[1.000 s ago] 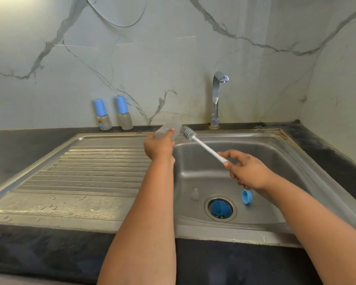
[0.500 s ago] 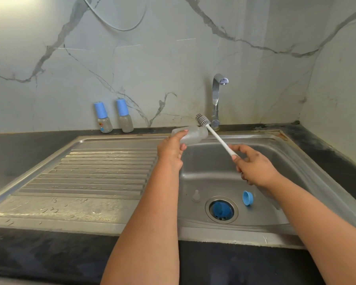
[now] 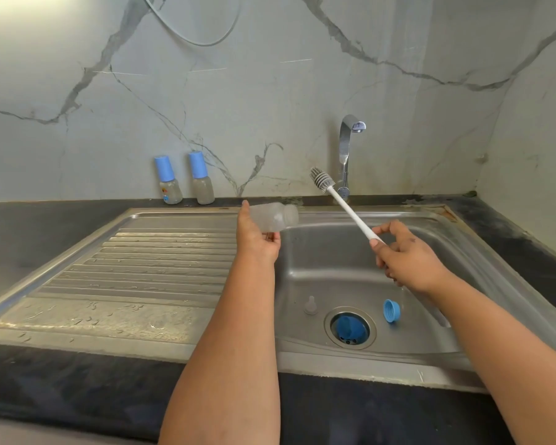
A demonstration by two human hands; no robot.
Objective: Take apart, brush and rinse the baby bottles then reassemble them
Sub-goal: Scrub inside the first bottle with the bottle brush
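Over the steel sink, the left hand held a clear bottle sideways; the right hand gripped a white brush, its bristles just beside the bottle's mouth.

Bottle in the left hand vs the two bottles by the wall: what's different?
The held bottle is bare, with no cap, while the two bottles by the wall wear blue caps. The held bottle lies roughly on its side in the left hand, mouth toward the brush; the two bottles by the wall stand upright on the counter. All have clear, small bodies.
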